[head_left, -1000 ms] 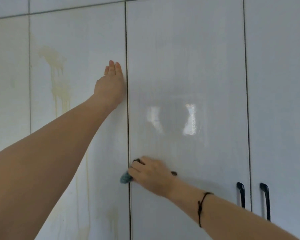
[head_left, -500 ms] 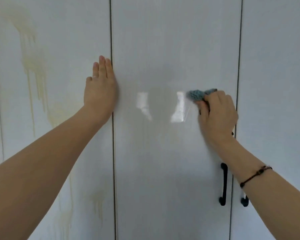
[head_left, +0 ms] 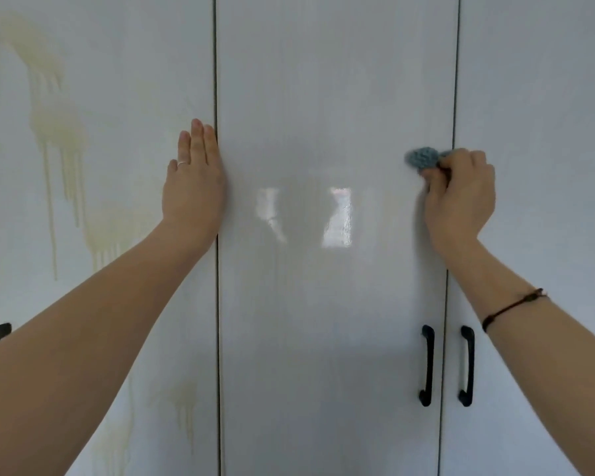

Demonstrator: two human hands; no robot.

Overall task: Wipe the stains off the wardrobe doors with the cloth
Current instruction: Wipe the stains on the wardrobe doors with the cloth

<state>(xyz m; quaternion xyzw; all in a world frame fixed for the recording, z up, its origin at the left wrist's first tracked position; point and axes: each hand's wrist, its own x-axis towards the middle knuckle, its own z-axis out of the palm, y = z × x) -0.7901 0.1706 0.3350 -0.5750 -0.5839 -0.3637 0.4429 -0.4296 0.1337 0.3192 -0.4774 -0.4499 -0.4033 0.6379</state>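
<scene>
While the right hand (head_left: 461, 197) pressed a small blue-grey knitted cloth (head_left: 421, 159) against the wardrobe's middle door (head_left: 323, 97), near that door's right edge and well above its black handle (head_left: 426, 365), its grip was clamped on the cloth, fingers curled round the bunched part and a rounded lobe sticking out to the left. The left hand (head_left: 193, 187) lay flat on the left door (head_left: 117, 97), just beside the seam, its grip apart, fingers straight and holding nothing. Yellowish drip stains (head_left: 59, 132) ran down the left door, well apart from the cloth. The middle door looked glossy and largely clean, as far as the glare allowed.

The cloth looked soft, light and limp, so it would likely fold under the fingers unless bunched into a pad. Taking it by the gathered middle, with the palm behind it, would probably spread pressure best. The glossy panel seemed slick, so the cloth should glide easily, though dried drips might need firmer rubbing.
</scene>
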